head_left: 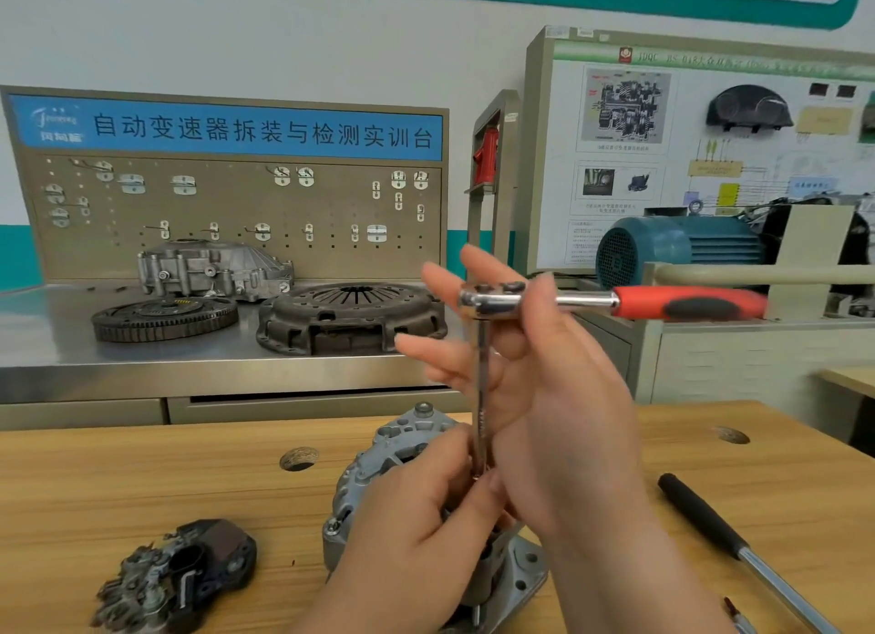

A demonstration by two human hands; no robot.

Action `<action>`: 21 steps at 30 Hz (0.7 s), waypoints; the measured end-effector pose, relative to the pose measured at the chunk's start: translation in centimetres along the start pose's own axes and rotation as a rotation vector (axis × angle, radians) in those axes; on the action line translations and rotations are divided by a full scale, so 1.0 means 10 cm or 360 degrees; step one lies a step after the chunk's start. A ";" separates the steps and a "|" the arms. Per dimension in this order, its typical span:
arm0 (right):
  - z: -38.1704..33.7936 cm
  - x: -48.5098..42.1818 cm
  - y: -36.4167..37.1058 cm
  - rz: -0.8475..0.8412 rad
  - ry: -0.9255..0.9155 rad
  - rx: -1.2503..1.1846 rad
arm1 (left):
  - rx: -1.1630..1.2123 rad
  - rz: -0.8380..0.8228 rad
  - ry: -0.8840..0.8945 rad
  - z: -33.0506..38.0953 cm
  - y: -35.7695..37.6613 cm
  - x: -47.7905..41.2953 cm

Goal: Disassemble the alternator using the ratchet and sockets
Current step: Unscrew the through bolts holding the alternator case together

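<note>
- I read bright, even indoor lighting; shadows on the pale wooden tabletop (142,482) are soft.
- Glare streaks the brushed steel bench top (118,363).
- Motion blur smears the right hand (554,396); frame edges bow.

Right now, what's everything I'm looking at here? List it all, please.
alternator: one, silver, middle of the wooden bench
ratchet: one, chrome with red-and-black handle, above the alternator
extension bar: one, chrome, upright from ratchet to alternator
removed part: one, black-grey, bench left
black-handled tool: one, black and chrome, bench right
clutch cover: one, dark brown, steel bench behind
flywheel: one, dark, left of it
housing: one, silver, behind the flywheel
motor: one, teal, back right
left hand: one, pinches the bar's lower end
right hand: one, holds the ratchet head
</note>
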State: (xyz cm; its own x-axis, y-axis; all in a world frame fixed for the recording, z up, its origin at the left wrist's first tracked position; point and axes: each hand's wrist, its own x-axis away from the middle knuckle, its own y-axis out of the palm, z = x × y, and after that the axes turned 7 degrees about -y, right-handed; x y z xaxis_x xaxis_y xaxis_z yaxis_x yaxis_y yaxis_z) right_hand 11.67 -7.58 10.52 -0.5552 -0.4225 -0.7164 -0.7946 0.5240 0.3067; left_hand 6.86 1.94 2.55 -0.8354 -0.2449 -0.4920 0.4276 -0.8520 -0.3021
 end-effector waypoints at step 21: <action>0.01 0.00 -0.04 0.0030 -0.0020 0.0137 | -0.0043 -0.0049 0.0008 0.09 -0.02 0.00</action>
State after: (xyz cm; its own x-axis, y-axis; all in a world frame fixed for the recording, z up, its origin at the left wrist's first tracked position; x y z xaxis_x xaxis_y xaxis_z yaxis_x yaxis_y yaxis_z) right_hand 12.01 -7.67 10.32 -0.5662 -0.4028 -0.7192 -0.7596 0.5937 0.2655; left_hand 6.45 1.73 3.32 -0.8466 -0.2164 -0.4863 0.4111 -0.8462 -0.3391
